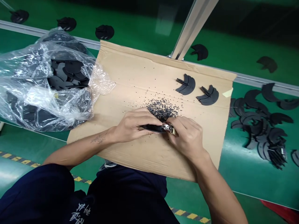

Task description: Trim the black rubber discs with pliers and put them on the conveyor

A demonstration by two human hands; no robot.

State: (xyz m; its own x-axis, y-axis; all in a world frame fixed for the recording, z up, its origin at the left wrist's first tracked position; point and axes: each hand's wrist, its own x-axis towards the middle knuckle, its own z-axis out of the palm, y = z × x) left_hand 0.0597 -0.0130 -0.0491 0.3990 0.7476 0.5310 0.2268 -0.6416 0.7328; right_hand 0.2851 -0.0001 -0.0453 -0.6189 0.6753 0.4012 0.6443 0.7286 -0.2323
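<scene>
My left hand (133, 125) grips a black moulded crescent part (151, 128), whose far end is hidden by my fingers. My right hand (185, 137) closes on a small metal cutter (168, 128) at that part's end, and most of the tool lies hidden in my fingers. Both hands rest over a flattened cardboard sheet (144, 74). Just beyond them lies a heap of black trimmings (162, 109). Further up the sheet are a black crescent part (186, 85) and another one (208, 95), each with thin prongs.
A clear plastic bag (46, 84) full of black parts slumps to the left of the cardboard. A loose pile of black parts (259, 124) lies on the green table (243, 174) to the right. A metal rail (263, 81) and an aluminium post (191, 31) cross behind.
</scene>
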